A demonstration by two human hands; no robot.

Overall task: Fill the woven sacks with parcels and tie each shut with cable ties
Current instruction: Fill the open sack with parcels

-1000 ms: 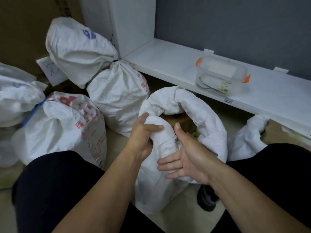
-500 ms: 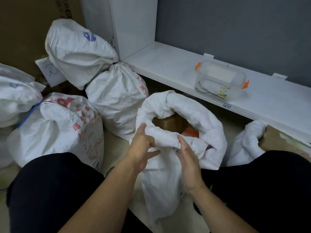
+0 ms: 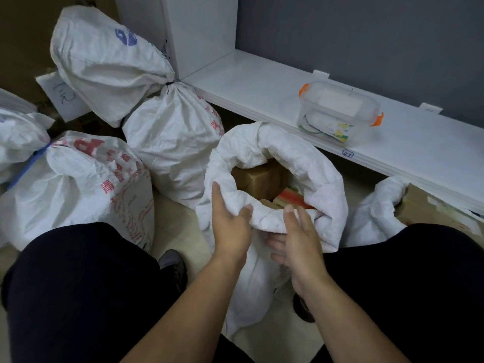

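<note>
An open white woven sack (image 3: 314,174) stands on the floor between my knees, its mouth rolled down into a thick rim. Inside it lie a brown cardboard parcel (image 3: 258,176) and an orange-red parcel (image 3: 294,199). My left hand (image 3: 230,224) grips the near left part of the rolled rim, thumb on top. My right hand (image 3: 296,239) rests against the near rim just right of it, fingers spread under the roll and thumb up. No cable tie is in either hand.
Three tied full sacks stand at the left: one (image 3: 172,142) behind, one (image 3: 78,184) with red print, one (image 3: 104,64) on top. A clear plastic box (image 3: 337,113) with orange clips sits on the white shelf (image 3: 235,74). Another open sack (image 3: 372,213) is at the right.
Both hands moved down along the near rim, unrolling it. The sack's mouth has widened, showing more of the parcels inside. My right hand went from gripping to spread under the roll.
</note>
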